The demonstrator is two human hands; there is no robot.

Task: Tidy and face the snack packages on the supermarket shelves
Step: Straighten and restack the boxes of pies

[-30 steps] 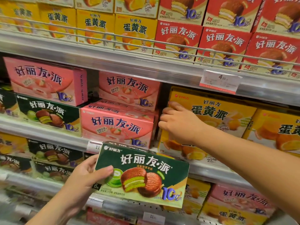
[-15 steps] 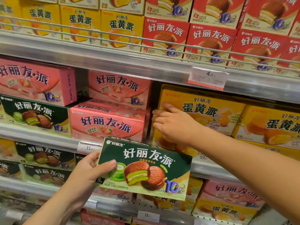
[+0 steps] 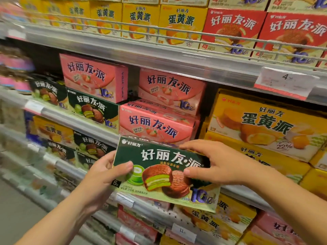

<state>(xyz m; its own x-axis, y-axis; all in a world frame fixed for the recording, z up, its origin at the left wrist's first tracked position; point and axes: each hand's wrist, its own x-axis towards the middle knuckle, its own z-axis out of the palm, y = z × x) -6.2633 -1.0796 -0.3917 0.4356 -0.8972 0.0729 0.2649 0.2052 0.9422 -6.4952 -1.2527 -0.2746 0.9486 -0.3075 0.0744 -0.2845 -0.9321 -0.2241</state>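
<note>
- Left hand (image 3: 104, 172) grips left end of green matcha pie box (image 3: 164, 172): thumb curled over the front face next to the printed green cup, other fingers hidden behind the box.
- Right hand (image 3: 219, 165) holds the right part of same box: thumb on front beside the printed chocolate pies, index finger along the top edge, remaining fingers curled round the right end.
- Box held in the air in front of the shelves, front face toward camera, slightly tilted, right end lower.
- Just past the right index fingertip: pink strawberry pie box (image 3: 155, 126), on the middle shelf (image 3: 79, 123); another pink box (image 3: 172, 89) stacked above and behind it.
- Beyond the right-hand knuckles: large yellow egg-yolk pie boxes (image 3: 265, 124), stacked.
- Above and beyond the left-hand fingers: green matcha box on shelf (image 3: 92, 107) with a pink box on top (image 3: 93, 77).
- Farthest, top shelf behind a wire rail (image 3: 177, 30): yellow boxes (image 3: 180, 23), red boxes (image 3: 233, 30) to their right.
- Price tag (image 3: 284, 83) hangs on that shelf edge, above right hand.
</note>
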